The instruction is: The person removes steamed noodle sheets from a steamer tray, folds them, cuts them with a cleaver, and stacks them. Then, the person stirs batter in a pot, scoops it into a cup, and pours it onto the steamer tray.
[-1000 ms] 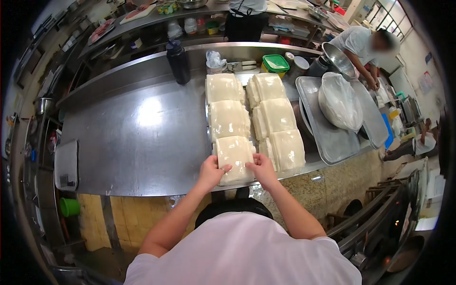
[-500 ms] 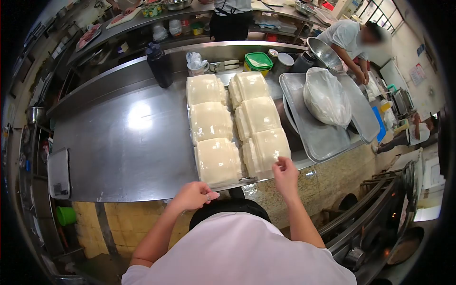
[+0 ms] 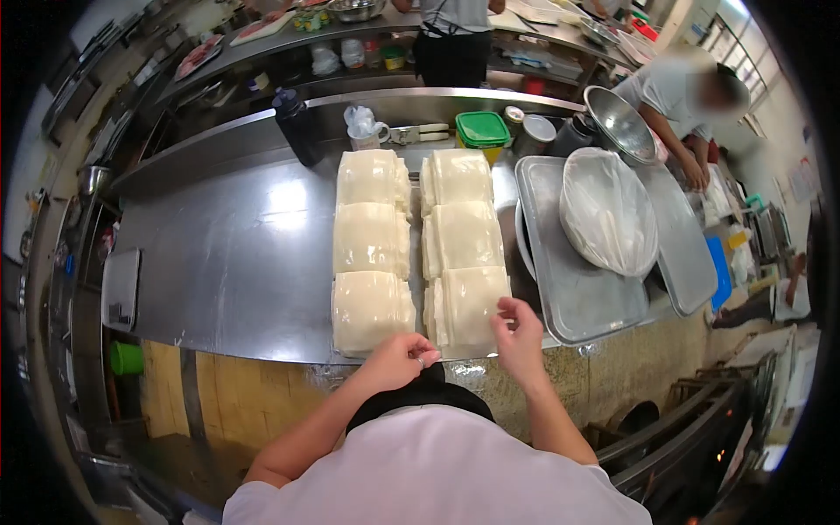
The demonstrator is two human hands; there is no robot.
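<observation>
Clock is from the wearer, 12 straight ahead. Small tray point(image 3: 121, 302) at 10, on the left end of the bench point(image 3: 236, 254). Dark bottle point(image 3: 297, 131) at 11, tall and near the back wall; a long left reach could knock it.

Left column, 11 to 12: three stacks of pale sheets, probably dough. Near stack point(image 3: 369, 308) is close to the front edge. Inner sides look uneven; a sideways push could skew the layers more.

Left hand point(image 3: 398, 360) just under 12, by that stack's near corner. Grip nearly closed, can't tell if it pinches anything. Risk: snagging a soft corner and creasing the top sheet.

Right column at 12 to 1: three more stacks, narrow gap between columns. Near one point(image 3: 475, 302) has layers stepped toward the gap; shoving it left could jam them into the neighbour.

Right hand point(image 3: 521, 339) at 1, fingertips by its outer edge, contact unclear. Grip part open, nothing visible in it. Pinching only the top layer could stretch or tear it.

Big tray point(image 3: 582, 319) at 2, just beside, carries a bagged bowl point(image 3: 604, 210). A forearm bump could shift both.
</observation>
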